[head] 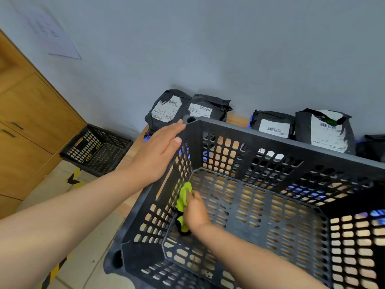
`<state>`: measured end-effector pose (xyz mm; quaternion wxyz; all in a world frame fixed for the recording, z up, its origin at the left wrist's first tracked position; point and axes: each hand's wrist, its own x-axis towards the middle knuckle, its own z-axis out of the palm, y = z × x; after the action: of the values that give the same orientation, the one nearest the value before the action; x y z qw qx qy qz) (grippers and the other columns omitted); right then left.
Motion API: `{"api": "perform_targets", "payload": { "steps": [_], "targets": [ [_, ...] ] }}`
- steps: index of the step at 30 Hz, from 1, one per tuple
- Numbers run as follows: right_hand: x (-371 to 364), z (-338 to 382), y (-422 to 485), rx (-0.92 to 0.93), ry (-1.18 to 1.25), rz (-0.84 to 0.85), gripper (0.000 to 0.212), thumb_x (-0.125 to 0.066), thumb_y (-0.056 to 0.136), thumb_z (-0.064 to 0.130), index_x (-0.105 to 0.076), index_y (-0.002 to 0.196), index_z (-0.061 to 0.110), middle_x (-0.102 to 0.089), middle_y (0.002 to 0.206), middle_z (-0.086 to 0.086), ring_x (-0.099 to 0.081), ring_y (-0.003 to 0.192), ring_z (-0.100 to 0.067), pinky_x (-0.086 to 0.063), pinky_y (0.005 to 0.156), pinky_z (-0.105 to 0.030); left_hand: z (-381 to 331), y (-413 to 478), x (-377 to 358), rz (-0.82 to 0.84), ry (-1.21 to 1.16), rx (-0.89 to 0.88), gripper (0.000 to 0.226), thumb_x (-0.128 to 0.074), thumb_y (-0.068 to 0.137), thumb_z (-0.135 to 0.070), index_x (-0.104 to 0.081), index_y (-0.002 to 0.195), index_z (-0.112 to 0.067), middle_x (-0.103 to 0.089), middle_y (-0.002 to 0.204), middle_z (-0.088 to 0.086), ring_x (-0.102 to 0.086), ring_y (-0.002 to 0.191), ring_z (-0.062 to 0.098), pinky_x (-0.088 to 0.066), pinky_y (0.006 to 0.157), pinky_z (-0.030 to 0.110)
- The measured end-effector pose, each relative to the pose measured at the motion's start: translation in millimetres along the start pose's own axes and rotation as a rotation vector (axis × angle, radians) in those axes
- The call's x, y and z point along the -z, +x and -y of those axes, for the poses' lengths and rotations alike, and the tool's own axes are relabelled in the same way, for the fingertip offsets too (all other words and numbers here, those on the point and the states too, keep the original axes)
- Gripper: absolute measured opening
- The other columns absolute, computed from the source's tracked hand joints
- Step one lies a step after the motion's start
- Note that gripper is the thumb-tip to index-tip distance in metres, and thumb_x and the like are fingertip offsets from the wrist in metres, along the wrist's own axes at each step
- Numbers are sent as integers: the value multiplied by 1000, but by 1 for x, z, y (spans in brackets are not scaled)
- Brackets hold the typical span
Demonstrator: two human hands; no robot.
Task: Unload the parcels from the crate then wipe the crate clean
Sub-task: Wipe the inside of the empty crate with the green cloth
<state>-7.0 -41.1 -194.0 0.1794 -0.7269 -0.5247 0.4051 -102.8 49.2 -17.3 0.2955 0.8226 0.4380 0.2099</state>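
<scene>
Grey wall point(229, 49) and a wooden table point(236, 120) frame the work. The right hand point(195, 211) is down inside the black crate point(270, 138), fingers curled round a bunched green cloth point(183, 197) and pressing it where the crate's side wall meets its floor. Just above and to the outside of it, the left hand point(158, 155) lies flat with straight fingers against the outer face of that same wall near the far corner, thumb at the rim, apparently steadying the crate.

No parcel shows inside the crate. Beyond the left hand's fingertips, black parcels point(166, 109) with white labels stand in a row against the wall, running off past the crate's far rim. So unloading looks finished and the wiping is under way; how much of the crate is already clean cannot be judged.

Well out from the left hand, a second crate point(98, 151) sits on the floor point(83, 257) beside a wooden cabinet point(31, 122).

The crate's near and right sides are cut off by the frame, the last parcel at the right edge shows only in part, and the label print is too small to read. The right hand's fingertips are hidden behind the cloth.
</scene>
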Motion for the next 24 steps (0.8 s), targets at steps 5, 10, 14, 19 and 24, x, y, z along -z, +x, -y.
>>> {"api": "perform_targets", "payload": {
  "steps": [5, 10, 14, 19, 24],
  "targets": [
    [6, 16, -5, -72, 206, 10, 62, -42, 87, -13, -36, 144, 9, -36, 142, -12, -41, 128, -24, -23, 106, -12, -6, -9, 6, -4, 86, 8, 50, -25, 95, -42, -44, 138, -24, -36, 146, -17, -27, 123, -11, -22, 102, 15],
    [23, 38, -28, 12, 349, -87, 63, -39, 85, -16, -40, 142, 10, -41, 132, -8, -40, 118, -10, -19, 97, -3, -10, -39, 13, 130, -78, 22, 45, -24, 100, -33, -31, 145, -28, -19, 145, -26, -5, 108, -42, -4, 87, -12],
    [36, 58, -53, 151, 396, -182, 62, -42, 83, -16, -43, 140, 10, -40, 123, -1, -41, 112, -3, -19, 96, 4, -9, -53, 10, 202, -349, 108, 56, -20, 91, -50, -24, 145, -35, -16, 152, -26, -11, 129, -25, -8, 94, -9],
    [40, 71, -73, 280, 411, -220, 59, -46, 84, -11, -44, 139, 12, -39, 117, 2, -37, 104, 17, -23, 88, 6, -6, -52, 4, 174, -405, 116, 54, -17, 95, -55, -24, 145, -35, -18, 153, -22, -11, 136, -15, -8, 107, 2],
    [17, 55, -69, 193, 163, -105, 66, -45, 89, -5, -23, 149, 11, -30, 133, -6, -39, 116, -11, -21, 97, -4, -4, -55, 3, 169, -346, 97, 48, -16, 100, -44, -25, 146, -33, -17, 154, -22, -9, 138, -11, -7, 115, 18]
  ]
}}
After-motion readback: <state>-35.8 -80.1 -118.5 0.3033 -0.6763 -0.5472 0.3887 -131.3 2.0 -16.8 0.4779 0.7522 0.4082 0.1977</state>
